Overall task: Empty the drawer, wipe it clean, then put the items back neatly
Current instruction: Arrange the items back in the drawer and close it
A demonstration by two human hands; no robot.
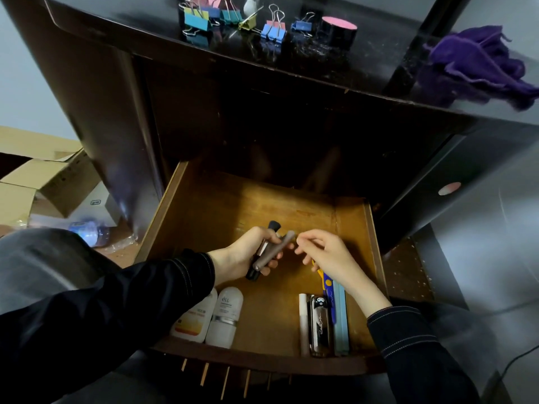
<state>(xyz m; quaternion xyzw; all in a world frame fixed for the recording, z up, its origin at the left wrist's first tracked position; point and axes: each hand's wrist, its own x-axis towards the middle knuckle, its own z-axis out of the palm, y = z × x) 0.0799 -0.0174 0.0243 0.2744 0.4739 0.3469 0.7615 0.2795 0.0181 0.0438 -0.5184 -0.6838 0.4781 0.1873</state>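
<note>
Open drawer [354, 228], left grip [239, 258] clasping brush [274, 225] and taupe tube [274, 250], right grip [329, 255] curled at the tube's tip, hold unclear.

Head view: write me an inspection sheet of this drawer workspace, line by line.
Surface: wooden drawer pulled open, floor mostly bare; dark cabinet top above.
Job's things: two white bottles front left; slim items lined up front right; binder clips, tape roll and purple cloth on the cabinet top.
Clutter: plastic bottle on the floor, left.
Grippers: left hand grips makeup brush and taupe stick; right hand fingers curled at the stick's tip, grip unclear.
Cables: one dark cable, lower right.
Surroundings: cardboard boxes at left.
</note>
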